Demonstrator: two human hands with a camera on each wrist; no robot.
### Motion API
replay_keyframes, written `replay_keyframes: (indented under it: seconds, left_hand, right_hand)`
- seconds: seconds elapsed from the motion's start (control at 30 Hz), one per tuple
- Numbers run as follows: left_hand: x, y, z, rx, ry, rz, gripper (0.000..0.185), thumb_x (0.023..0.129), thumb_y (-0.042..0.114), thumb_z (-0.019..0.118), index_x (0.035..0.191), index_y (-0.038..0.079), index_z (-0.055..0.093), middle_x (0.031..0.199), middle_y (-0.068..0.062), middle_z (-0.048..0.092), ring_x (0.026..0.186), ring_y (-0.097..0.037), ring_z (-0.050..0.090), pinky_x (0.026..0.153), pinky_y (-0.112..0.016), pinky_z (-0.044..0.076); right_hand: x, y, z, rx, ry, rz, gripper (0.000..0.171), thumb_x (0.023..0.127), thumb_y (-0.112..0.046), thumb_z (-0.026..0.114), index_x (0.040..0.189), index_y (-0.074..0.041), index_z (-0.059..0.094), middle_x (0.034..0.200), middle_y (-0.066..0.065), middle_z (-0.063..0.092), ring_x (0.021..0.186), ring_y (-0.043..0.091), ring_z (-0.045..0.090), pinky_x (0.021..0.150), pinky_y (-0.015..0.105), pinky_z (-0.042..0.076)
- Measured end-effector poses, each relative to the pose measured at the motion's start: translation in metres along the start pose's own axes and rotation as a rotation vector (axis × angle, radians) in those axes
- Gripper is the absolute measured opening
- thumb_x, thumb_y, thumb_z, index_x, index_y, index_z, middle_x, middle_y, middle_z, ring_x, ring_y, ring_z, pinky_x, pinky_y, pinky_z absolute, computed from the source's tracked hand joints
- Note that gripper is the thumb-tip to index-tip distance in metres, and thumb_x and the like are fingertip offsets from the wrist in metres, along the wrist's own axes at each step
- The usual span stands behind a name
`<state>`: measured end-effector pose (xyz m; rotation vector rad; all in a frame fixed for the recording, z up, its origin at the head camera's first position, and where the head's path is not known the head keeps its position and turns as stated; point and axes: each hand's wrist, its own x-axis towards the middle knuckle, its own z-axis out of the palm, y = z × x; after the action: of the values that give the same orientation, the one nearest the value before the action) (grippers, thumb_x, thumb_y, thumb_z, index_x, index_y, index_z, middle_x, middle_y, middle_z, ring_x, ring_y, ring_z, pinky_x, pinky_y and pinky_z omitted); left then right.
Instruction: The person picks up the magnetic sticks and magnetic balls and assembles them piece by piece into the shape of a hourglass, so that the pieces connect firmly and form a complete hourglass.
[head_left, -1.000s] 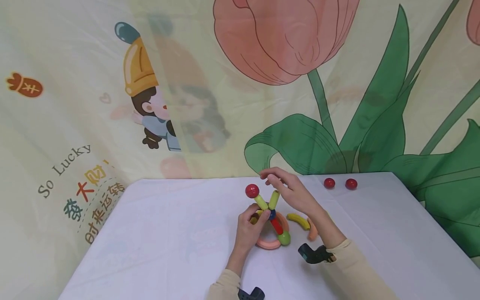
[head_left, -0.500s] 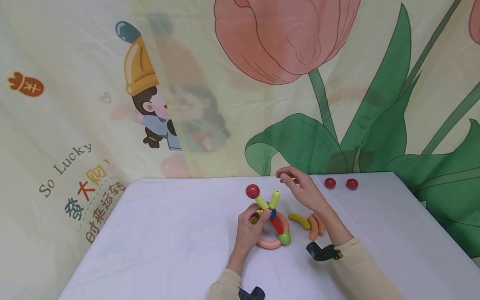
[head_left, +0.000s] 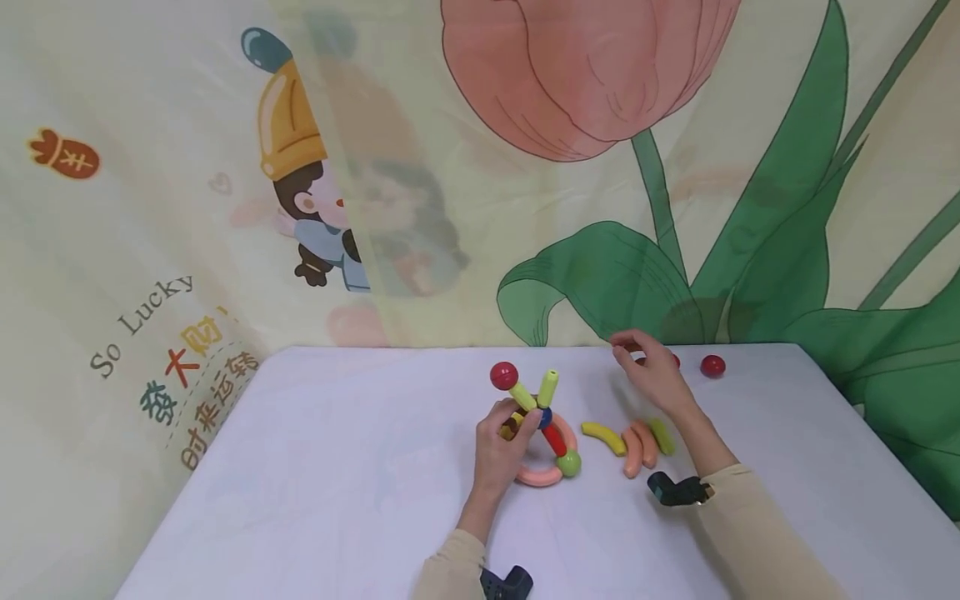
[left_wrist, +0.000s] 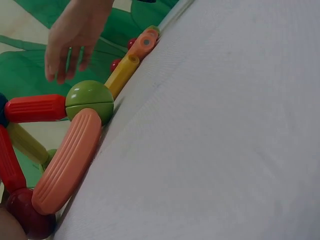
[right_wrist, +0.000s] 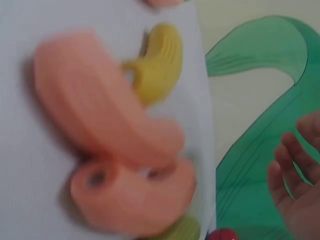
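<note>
My left hand (head_left: 498,454) grips a toy structure of magnetic rods and balls at its middle, near a blue ball (head_left: 545,417). From there two yellow-green rods (head_left: 548,388) point up in a V; the left one bears a red ball (head_left: 504,376). A red rod (head_left: 555,440) runs down to a green ball (head_left: 568,463), which joins a curved pink rod (left_wrist: 70,160) at the base. My right hand (head_left: 656,375), fingers loosely bent and holding nothing visible, is over the table's far side, partly hiding red balls there.
A loose red ball (head_left: 712,366) lies at the back right. Between the hands' work areas lie a curved yellow rod (head_left: 603,437), curved pink rods (head_left: 633,452) and a green rod (head_left: 662,436). A printed curtain (head_left: 420,167) hangs behind the white table (head_left: 337,467).
My right hand has moved away from the structure's top, rightward to the loose red balls. My left hand keeps its grip on the structure. The head view has shifted slightly.
</note>
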<state>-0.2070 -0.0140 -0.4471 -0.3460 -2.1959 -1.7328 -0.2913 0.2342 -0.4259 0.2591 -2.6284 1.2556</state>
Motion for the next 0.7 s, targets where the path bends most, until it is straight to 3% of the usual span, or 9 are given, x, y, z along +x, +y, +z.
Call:
replay_keyframes:
  seconds: [0.27,0.5,0.7]
  left_hand:
    - [0.002,-0.003,-0.002,-0.028,-0.024,0.008,0.02,0.091,0.022,0.063,0.107,0.011,0.068,0.094,-0.007,0.068,0.076,-0.01,0.055,0.068,-0.024,0.051]
    - [0.0,-0.003,-0.002,-0.031,-0.036,-0.005,0.02,0.09,0.022,0.064,0.106,0.012,0.068,0.091,-0.007,0.068,0.076,-0.011,0.056,0.068,-0.024,0.052]
    - [0.001,-0.005,-0.003,-0.045,-0.021,0.058,0.018,0.09,0.018,0.064,0.104,0.008,0.068,0.09,-0.011,0.067,0.074,-0.022,0.058,0.065,-0.025,0.052]
  right_hand:
    - [0.005,0.025,-0.017,-0.135,0.041,0.005,0.032,0.095,-0.012,0.048,0.123,0.002,0.053,0.123,0.024,0.051,0.111,0.038,0.047,0.088,0.049,0.042]
    - [0.002,0.039,-0.024,-0.235,0.024,0.055,0.036,0.09,-0.007,0.052,0.125,0.004,0.053,0.133,0.033,0.038,0.121,0.05,0.033,0.093,0.063,0.033]
    - [0.002,0.044,-0.026,-0.31,0.008,0.071,0.032,0.089,-0.008,0.053,0.119,0.005,0.056,0.124,0.034,0.044,0.113,0.048,0.038,0.088,0.062,0.037]
